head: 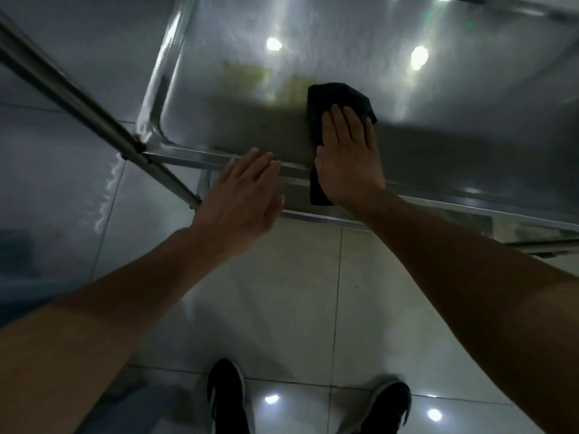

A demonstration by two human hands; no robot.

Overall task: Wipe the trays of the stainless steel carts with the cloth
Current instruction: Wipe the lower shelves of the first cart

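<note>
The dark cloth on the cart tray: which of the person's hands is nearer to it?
Right. The right hand presses flat on the cloth; the left hand is beside it at the tray's near rim, not touching the cloth.

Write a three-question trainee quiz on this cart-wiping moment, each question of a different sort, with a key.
1. True or false: the right hand presses the dark cloth flat on the tray.
2. Where do the left hand's fingertips lie? A) on the cloth B) at the tray's near rim C) on the cart's handle bar
3. Fill in: the cloth's near end hangs over the tray's ____.

Key: 1 true; 2 B; 3 rim.
</note>
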